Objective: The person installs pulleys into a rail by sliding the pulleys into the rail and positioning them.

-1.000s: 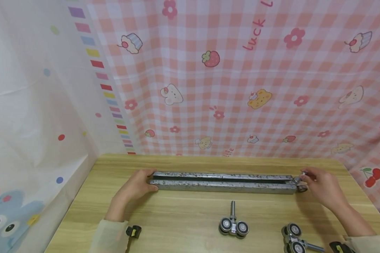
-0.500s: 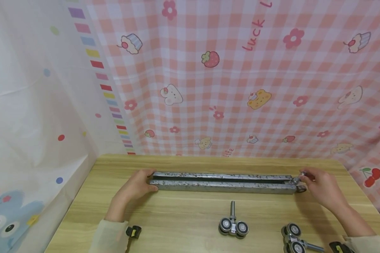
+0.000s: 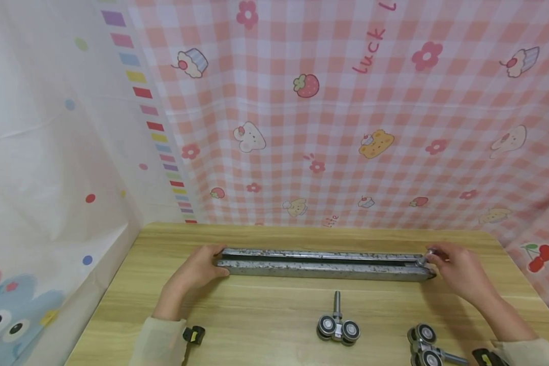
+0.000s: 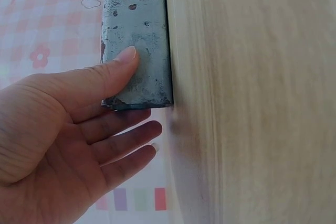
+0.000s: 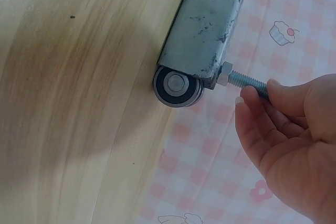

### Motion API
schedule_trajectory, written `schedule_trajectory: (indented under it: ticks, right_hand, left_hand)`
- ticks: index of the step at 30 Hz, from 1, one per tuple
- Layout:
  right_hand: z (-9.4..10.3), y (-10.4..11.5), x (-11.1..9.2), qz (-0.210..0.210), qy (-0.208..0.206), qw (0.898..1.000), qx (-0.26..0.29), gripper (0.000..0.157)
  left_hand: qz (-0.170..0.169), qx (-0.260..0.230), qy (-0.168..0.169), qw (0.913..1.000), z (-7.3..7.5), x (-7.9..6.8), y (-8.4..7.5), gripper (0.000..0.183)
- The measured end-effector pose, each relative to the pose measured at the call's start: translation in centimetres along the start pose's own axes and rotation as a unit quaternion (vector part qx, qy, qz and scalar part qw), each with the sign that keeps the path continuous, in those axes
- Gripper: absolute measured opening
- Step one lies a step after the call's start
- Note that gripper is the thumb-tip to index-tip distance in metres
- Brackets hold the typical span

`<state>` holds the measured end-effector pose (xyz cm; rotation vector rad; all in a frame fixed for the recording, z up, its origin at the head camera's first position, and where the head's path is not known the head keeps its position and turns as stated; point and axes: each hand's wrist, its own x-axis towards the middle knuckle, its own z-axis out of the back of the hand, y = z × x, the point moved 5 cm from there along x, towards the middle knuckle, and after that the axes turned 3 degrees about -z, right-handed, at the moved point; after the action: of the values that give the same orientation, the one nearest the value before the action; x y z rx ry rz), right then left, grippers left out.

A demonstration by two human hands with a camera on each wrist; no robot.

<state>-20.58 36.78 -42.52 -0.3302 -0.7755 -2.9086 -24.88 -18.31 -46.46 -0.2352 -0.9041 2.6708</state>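
Observation:
A worn grey metal channel rail (image 3: 320, 271), slotted along its top, lies across the table. My left hand (image 3: 197, 269) grips its left end; the left wrist view has the thumb (image 4: 113, 77) on the rail's side face. At the right end, my right hand (image 3: 462, 269) pinches the upright threaded bolt (image 5: 247, 81) of a roller trolley between thumb and fingers. One wheel (image 5: 176, 85) of this trolley pokes out of the rail's end, while the rest is hidden inside. The bolt's hex nut (image 5: 224, 73) sits just above the slot.
Two more roller trolleys lie on the wooden table (image 3: 256, 315): one trolley (image 3: 337, 328) front of the rail with its bolt pointing away, another trolley (image 3: 425, 345) at the near right, bolt pointing right. A pink checked cloth (image 3: 329, 127) hangs behind the table.
My right hand has shifted left, and the trolley it holds has slid farther into the rail's right end. The left hand and the rail stay where they were.

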Motion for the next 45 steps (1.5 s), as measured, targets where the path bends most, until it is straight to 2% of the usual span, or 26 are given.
schedule_trajectory:
  ticks: [15,23,30,45]
  right_hand:
    - [-0.2,0.5,0.3,-0.001,0.018,1.000,0.004,0.025]
    - [-0.4,1.3,0.5,0.026,-0.011,1.000,0.003,0.022]
    - [-0.7,2.0,0.5,0.012,0.016,1.000,0.004,0.024]
    - [-1.1,3.2,1.0,0.022,0.034,0.999,0.014,0.023]
  left_hand:
    - [-0.008,-0.007,-0.002,0.9999,0.0,0.1,0.1,0.055]
    - [-0.004,-0.011,0.003,0.9999,0.0,0.0,-0.1,0.061]
    - [-0.008,-0.007,-0.002,0.9999,0.0,0.0,0.0,0.061]
    - [-0.008,-0.008,-0.003,0.9999,0.0,0.2,0.0,0.061]
